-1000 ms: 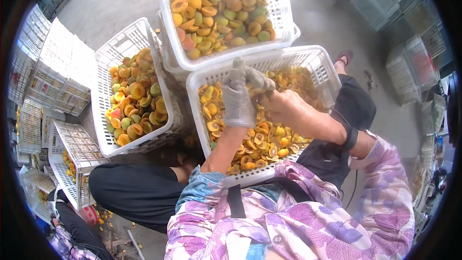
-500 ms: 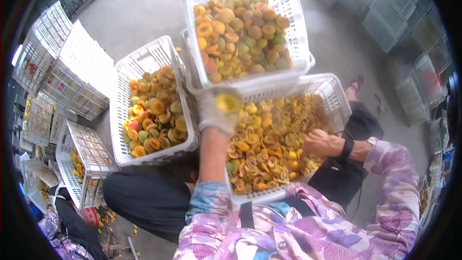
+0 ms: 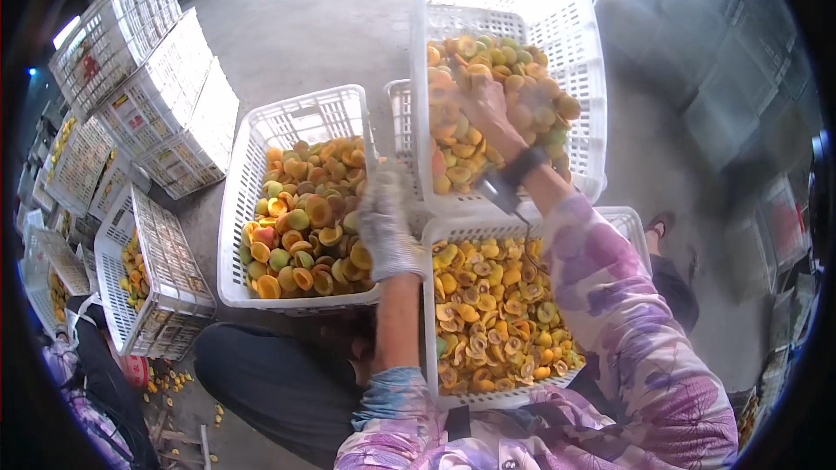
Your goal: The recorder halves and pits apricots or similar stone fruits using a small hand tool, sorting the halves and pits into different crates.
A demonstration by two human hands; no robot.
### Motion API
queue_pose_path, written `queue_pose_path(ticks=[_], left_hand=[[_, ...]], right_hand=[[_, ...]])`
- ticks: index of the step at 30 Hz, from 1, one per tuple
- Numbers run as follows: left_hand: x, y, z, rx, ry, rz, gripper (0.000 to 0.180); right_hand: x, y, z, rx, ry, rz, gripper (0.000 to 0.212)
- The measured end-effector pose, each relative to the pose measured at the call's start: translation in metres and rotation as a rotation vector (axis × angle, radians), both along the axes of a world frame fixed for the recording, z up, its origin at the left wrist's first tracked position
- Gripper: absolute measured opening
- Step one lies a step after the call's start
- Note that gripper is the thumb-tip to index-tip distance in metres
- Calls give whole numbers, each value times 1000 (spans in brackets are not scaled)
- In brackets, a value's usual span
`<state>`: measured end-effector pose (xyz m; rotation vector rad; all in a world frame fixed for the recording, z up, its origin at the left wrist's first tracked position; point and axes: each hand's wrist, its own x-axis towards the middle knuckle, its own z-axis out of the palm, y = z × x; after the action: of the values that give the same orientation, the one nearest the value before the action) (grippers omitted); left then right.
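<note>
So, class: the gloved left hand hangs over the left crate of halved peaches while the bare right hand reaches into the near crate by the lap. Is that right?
Not quite. In the head view the right hand reaches into the far crate, not the near crate. The gloved left hand does hang over the left crate of halved peaches.

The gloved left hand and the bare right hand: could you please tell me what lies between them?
In the head view, between the left hand and right hand lie the far crate's white wall and halved fruit.
</note>
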<state>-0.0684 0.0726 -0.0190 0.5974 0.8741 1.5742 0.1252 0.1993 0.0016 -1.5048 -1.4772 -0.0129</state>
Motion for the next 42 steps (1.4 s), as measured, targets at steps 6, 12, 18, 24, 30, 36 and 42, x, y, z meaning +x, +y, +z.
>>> queue_pose_path(ticks=[6, 12, 18, 24, 30, 36, 42], left_hand=[[26, -9, -6, -61, 83, -125, 29], [28, -6, -31, 92, 135, 19, 33], [56, -36, -35, 400, 386, -58, 45], [52, -48, 21, -71, -704, -424, 61], [52, -63, 46, 56, -651, -491, 50], [50, -70, 46, 91, -406, -456, 45], [56, -73, 50, 80, -253, -367, 46]], right_hand=[[1, 16, -18, -108, 232, -50, 17], [-15, -71, 26, -275, 850, 368, 17], [-25, -174, 13, -302, 763, 551, 24], [-33, -228, 23, -62, 93, 366, 26], [-50, -259, 35, -149, -143, 14, 28], [-60, -251, 24, -159, -206, -70, 30], [-57, -247, 29, -201, -205, -89, 31]])
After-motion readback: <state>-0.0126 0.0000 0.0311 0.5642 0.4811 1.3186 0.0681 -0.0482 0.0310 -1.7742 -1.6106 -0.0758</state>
